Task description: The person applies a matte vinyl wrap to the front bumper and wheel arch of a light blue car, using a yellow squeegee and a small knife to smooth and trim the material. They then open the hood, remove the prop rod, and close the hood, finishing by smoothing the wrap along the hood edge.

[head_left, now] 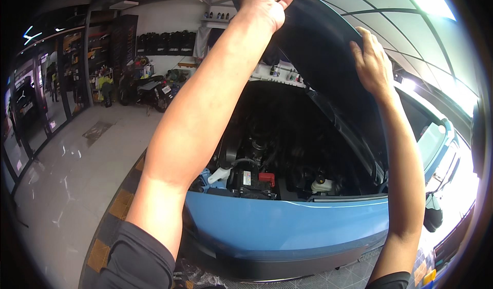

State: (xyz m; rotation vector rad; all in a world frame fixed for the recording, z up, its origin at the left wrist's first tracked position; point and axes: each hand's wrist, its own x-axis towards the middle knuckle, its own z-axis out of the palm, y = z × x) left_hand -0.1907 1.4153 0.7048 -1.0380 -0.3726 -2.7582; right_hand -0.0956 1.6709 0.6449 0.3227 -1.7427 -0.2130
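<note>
A dark car hood (328,47) stands raised over the engine bay of a blue car, its underside facing me. Both my arms reach up to it. At the top of the view my left hand (267,1) is at the hood's upper edge, fingers bent; part of this hand is cut off by the frame. Lower and to the right, my right hand (372,63) grips the hood's side edge, thumb and fingers bent against it. Below lie the black battery (247,180) with a red terminal cover (266,178) and a whitish fluid reservoir (322,185).
The blue fender (287,225) spans the near side, with a side mirror (434,214) at right. Behind the car are a shelf (277,75) with bottles and a motorcycle (154,91). Glass doors (46,94) stand at far left, beyond a glossy floor (61,186).
</note>
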